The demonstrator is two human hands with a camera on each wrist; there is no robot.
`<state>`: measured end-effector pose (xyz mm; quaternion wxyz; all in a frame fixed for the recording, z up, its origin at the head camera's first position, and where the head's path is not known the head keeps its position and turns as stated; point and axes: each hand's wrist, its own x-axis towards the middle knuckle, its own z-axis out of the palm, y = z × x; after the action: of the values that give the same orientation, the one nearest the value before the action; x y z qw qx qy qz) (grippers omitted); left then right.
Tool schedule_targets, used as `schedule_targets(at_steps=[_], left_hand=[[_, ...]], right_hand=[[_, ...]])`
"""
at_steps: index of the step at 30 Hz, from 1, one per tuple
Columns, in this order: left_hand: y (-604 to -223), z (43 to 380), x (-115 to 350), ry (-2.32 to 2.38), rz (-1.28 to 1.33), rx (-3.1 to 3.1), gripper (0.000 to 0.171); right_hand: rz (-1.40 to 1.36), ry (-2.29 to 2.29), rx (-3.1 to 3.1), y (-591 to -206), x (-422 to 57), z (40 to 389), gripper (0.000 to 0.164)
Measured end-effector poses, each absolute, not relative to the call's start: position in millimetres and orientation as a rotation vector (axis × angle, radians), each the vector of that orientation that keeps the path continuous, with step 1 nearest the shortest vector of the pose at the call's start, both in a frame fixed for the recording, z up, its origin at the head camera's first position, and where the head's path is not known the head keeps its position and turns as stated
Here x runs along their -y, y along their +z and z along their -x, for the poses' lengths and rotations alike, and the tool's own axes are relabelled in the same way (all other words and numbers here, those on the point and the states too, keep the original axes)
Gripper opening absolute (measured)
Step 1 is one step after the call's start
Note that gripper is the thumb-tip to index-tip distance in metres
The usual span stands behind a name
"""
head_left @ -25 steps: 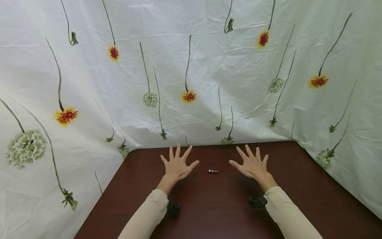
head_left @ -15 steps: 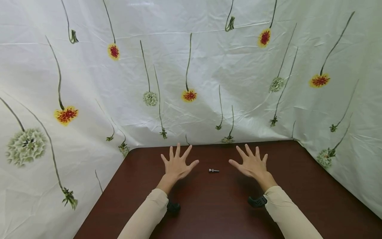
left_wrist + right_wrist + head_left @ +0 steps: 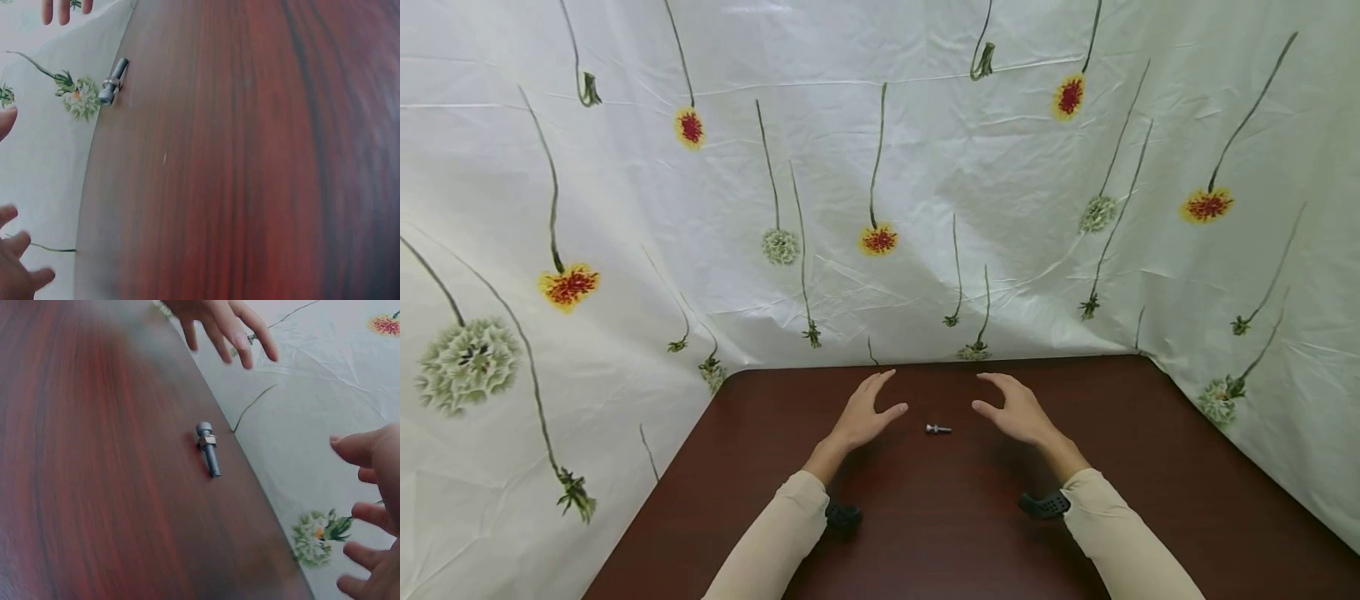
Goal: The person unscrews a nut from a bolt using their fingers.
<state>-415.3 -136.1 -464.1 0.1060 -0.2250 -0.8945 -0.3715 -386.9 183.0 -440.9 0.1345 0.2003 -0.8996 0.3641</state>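
A small metal bolt with a nut threaded on it (image 3: 937, 429) lies on its side on the dark red-brown table (image 3: 925, 533). The right wrist view shows the bolt (image 3: 208, 450) closer, with its round head, the nut near the head and bare thread beyond. To its left my left hand (image 3: 859, 419) hovers above the table, fingers gently bent and thumb apart, holding nothing. My right hand (image 3: 1017, 414) mirrors it on the other side, also holding nothing. Neither hand touches the bolt.
A white cloth (image 3: 917, 167) printed with flowers and stems hangs behind the table and along both sides. Dark straps (image 3: 1045, 505) sit at both wrists, by the light sleeves (image 3: 1123, 533).
Both hands were spread flat with fingers wide apart; now they have turned inward, thumbs up, fingers closer together and slightly bent. The bolt has stayed in place.
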Motion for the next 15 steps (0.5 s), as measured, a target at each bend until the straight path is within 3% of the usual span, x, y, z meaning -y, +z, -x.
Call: schedule_targets(at_steps=[8, 15], left_hand=[[-469, 419, 128, -1.482, 0.641, 2.564, 0.068], [-473, 419, 120, -1.680, 0.625, 2.581, 0.061]], right_hand=[[-0.464, 1.586, 2.510, -453, -172, 390, 0.045], [-0.481, 1.633, 2.536, -470, -165, 393, 0.041]])
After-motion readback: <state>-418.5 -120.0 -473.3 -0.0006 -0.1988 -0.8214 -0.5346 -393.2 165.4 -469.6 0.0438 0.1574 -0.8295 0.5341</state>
